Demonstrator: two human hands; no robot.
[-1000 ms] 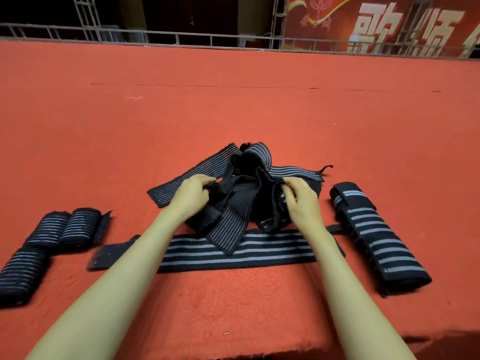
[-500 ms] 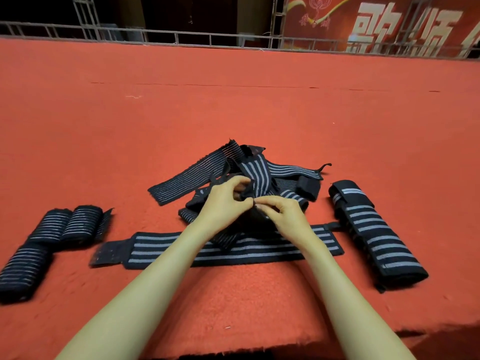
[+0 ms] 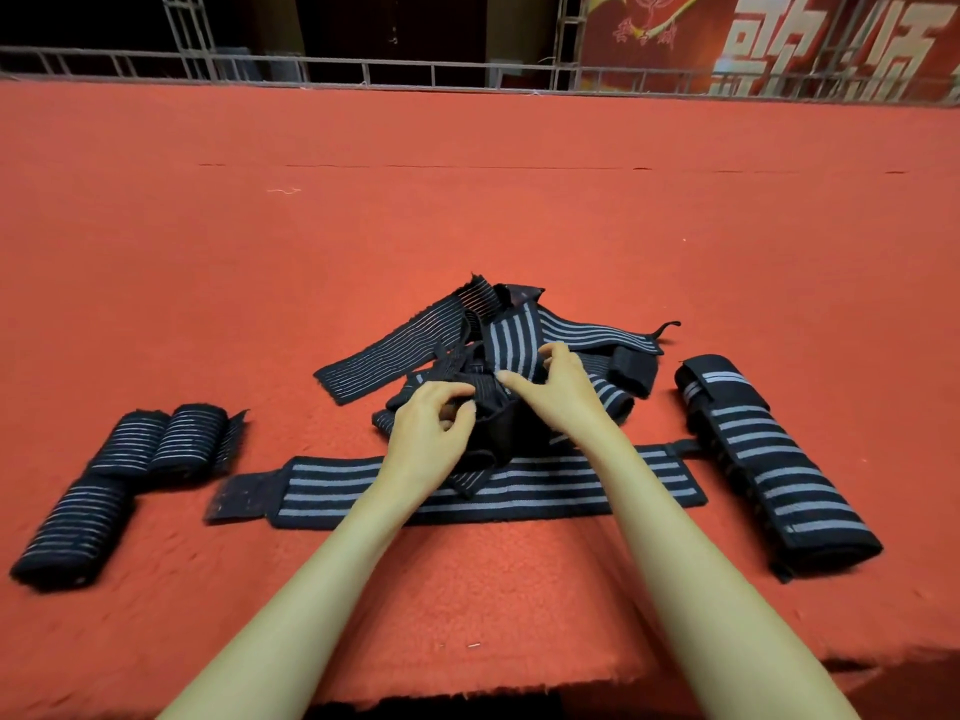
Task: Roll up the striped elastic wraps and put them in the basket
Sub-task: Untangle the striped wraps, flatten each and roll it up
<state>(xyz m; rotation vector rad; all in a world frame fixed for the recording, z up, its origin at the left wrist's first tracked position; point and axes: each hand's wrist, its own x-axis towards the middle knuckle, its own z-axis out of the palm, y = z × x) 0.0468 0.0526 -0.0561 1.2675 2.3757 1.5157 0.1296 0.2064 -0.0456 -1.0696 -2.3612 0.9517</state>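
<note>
Left grip [image 3: 431, 426]: I am pinching a dark fold of the tangled wraps [image 3: 511, 337] between thumb and curled fingers.
Right grip [image 3: 558, 394]: I am clasping a wide-striped band of the same tangle, just beside my left.
Tangled wraps: lying heaped on the red-covered bench [image 3: 467, 200].
Flat wrap [image 3: 337, 491]: stretching crosswise under my forearms, touching the heap's near side.
Rolled wraps [image 3: 192, 436]: three lying at my left, well apart from the heap.
Folded wrap [image 3: 779, 475]: lying at my right.

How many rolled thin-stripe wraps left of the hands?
3: a left roll and right roll side by side, a near roll in front. The tangled pile could hide more.
</note>
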